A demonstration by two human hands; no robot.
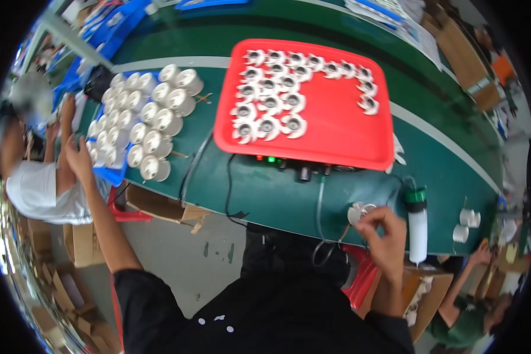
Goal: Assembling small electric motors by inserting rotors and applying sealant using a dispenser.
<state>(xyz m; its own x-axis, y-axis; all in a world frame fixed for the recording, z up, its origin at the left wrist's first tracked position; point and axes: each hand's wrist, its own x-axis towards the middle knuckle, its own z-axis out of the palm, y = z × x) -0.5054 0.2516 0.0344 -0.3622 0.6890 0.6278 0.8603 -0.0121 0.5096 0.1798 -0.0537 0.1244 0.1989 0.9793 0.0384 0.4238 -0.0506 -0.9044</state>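
Well apart, the left hand (pixel 80 158) spreads loosely beside smooth, round white cups (pixel 153 141), whether touching I cannot tell, while the right hand (pixel 386 236) curls at a lone cup (pixel 355 213) on the green table (pixel 271 192), its grip unclear, near a cylindrical tube (pixel 418 236).

No text, label or number is legible here.

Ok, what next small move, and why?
Perhaps bring the left hand to the nearest of the clustered white cups: it looks empty and shows beside them, while the right hand is at a separate white cup on the green table.
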